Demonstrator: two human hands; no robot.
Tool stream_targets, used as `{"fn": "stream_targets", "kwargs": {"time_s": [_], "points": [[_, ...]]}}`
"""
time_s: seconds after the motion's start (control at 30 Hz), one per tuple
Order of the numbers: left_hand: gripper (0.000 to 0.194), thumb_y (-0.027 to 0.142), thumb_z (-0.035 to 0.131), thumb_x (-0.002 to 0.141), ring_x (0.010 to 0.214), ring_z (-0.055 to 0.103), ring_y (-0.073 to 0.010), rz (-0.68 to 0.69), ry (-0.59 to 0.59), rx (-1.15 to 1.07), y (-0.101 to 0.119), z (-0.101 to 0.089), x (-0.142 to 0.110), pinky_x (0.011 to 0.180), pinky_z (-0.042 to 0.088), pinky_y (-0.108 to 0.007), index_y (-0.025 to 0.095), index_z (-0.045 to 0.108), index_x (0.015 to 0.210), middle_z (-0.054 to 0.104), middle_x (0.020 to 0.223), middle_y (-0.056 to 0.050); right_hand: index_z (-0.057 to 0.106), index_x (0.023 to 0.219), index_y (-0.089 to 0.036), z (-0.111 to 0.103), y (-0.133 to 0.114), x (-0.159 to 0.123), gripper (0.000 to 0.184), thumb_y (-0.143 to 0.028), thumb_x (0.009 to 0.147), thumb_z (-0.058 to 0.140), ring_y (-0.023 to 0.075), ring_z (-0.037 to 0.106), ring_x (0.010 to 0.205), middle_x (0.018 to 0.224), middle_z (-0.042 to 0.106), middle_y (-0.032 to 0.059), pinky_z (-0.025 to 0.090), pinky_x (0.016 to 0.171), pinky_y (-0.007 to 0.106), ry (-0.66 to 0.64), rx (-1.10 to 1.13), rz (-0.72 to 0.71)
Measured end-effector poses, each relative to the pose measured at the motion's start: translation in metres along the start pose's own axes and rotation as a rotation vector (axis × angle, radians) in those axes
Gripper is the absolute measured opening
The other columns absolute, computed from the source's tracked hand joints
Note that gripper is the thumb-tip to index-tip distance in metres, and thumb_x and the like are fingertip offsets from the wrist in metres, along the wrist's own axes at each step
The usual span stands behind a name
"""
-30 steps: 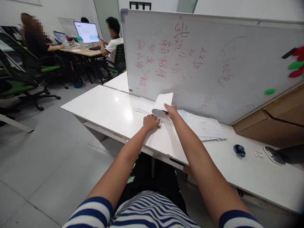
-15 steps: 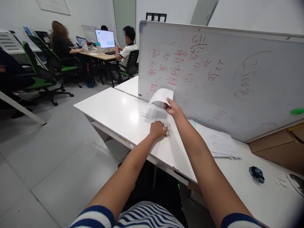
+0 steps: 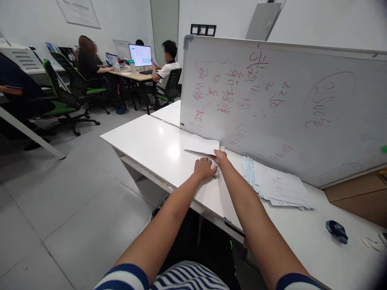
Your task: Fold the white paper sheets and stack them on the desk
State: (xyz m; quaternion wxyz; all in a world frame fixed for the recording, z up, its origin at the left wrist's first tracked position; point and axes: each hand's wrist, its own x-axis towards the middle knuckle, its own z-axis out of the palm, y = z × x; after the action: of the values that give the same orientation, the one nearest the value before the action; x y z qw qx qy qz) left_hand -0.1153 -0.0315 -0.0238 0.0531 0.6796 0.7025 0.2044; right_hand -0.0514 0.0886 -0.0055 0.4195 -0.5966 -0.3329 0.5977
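A white sheet of paper [image 3: 202, 144] lies low over the desk, its far part close to the surface and its near edge slightly raised. My right hand [image 3: 220, 156] is closed on the sheet's right corner, thumb on top. Just nearer to me, my left hand [image 3: 204, 168] rests palm down on the desk, fingers and thumb bent around a small pale thing that they mostly cover; its kind cannot be made out. The two hands are close together.
The white desk [image 3: 145, 141] runs along a leaning whiteboard [image 3: 272, 96] with red writing. A stack of papers [image 3: 281, 183] lies on the right, then a dark blue object [image 3: 336, 231] and a cardboard box [image 3: 359, 193]. Several people sit at desks behind, among green chairs [image 3: 60, 96].
My right hand has lowered the curled sheet from above the desk down to near its surface, over the thin clear strip. My left hand stays in place. The view has shifted slightly.
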Motion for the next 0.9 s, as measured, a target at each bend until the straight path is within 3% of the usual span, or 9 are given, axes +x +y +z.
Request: {"fn": "stream_targets", "kwargs": {"time_s": [0.13, 0.4, 0.6, 0.73, 0.8, 0.9], "points": [[0.045, 0.054, 0.035, 0.090, 0.113, 0.049, -0.0261, -0.018, -0.032, 0.009, 0.002, -0.004, -0.001, 0.096, 0.035, -0.039, 0.020, 0.063, 0.100, 0.059, 0.117, -0.009, 0.057, 0.098, -0.015, -0.008, 0.003, 0.001, 0.014, -0.014, 0.084, 0.056, 0.0101, 0.062, 0.069, 0.082, 0.062, 0.0003, 0.058, 0.063, 0.022, 0.041, 0.059, -0.057], [0.044, 0.052, 0.035, 0.091, 0.113, 0.050, -0.0273, -0.014, -0.032, 0.019, 0.002, -0.004, -0.001, 0.096, 0.034, -0.040, 0.021, 0.063, 0.102, 0.059, 0.117, -0.010, 0.057, 0.100, -0.016, -0.007, 0.008, -0.004, 0.027, -0.007, 0.075, 0.056, 0.0149, 0.064, 0.065, 0.073, 0.064, 0.0006, 0.059, 0.060, 0.029, 0.039, 0.072, -0.061], [0.033, 0.041, 0.039, 0.090, 0.114, 0.050, -0.0261, -0.019, -0.044, 0.043, 0.003, -0.005, 0.000, 0.094, 0.036, -0.039, 0.022, 0.063, 0.103, 0.059, 0.119, -0.008, 0.049, 0.117, -0.017, -0.003, 0.010, -0.005, 0.041, -0.007, 0.077, 0.047, 0.0152, 0.064, 0.070, 0.085, 0.063, 0.0038, 0.058, 0.059, 0.027, 0.137, 0.026, -0.023], [0.032, 0.037, 0.042, 0.088, 0.113, 0.050, -0.0261, -0.045, -0.043, 0.047, 0.005, -0.007, 0.001, 0.094, 0.036, -0.038, 0.023, 0.062, 0.109, 0.058, 0.122, -0.008, 0.050, 0.118, -0.016, 0.001, 0.007, -0.006, 0.043, -0.008, 0.075, 0.049, 0.0171, 0.065, 0.068, 0.085, 0.063, 0.0049, 0.058, 0.059, 0.032, 0.125, -0.075, -0.029], [0.031, 0.038, 0.043, 0.088, 0.113, 0.050, -0.0262, -0.044, -0.036, 0.043, 0.005, -0.007, 0.001, 0.094, 0.037, -0.038, 0.023, 0.062, 0.108, 0.059, 0.121, -0.007, 0.049, 0.119, -0.015, 0.003, 0.005, -0.008, 0.043, -0.011, 0.076, 0.050, 0.0193, 0.066, 0.073, 0.090, 0.064, 0.0078, 0.058, 0.064, 0.034, 0.119, -0.148, -0.071], [0.030, 0.037, 0.042, 0.089, 0.112, 0.051, -0.0250, -0.038, -0.032, 0.040, 0.005, -0.006, 0.001, 0.092, 0.037, -0.037, 0.023, 0.064, 0.103, 0.060, 0.118, -0.007, 0.044, 0.128, -0.013, 0.001, 0.003, -0.016, 0.050, -0.017, 0.079, 0.052, 0.0244, 0.062, 0.099, 0.113, 0.061, 0.0150, 0.053, 0.085, 0.039, 0.129, -0.269, -0.201]]}}
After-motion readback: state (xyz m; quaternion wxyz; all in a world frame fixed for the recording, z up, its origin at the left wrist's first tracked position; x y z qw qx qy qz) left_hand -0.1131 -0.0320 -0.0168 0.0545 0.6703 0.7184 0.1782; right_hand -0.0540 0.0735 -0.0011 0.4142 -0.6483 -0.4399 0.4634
